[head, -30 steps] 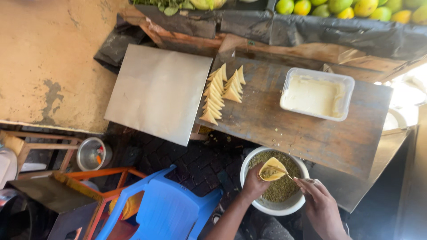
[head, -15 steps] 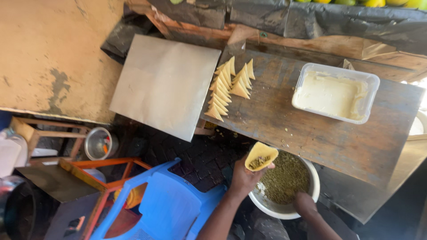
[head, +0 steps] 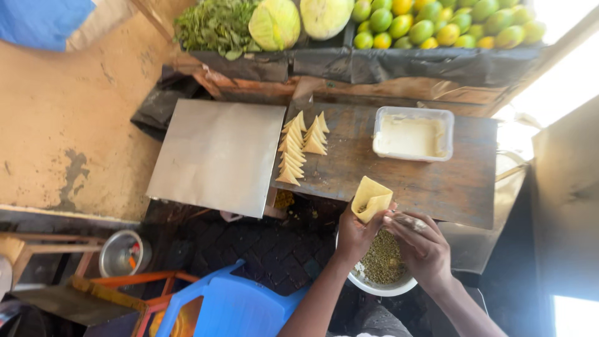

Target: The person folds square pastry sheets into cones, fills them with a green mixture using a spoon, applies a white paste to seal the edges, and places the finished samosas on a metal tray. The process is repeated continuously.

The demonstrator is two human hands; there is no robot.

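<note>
A pale yellow folded pastry cone, open at the top, is clamped in the left hand above a white bowl of green filling. The right hand pinches together beside it. Beyond lies a dark wooden desk with folded triangles.

The single head-worn camera looks steeply down from close above onto the wooden board.
</note>
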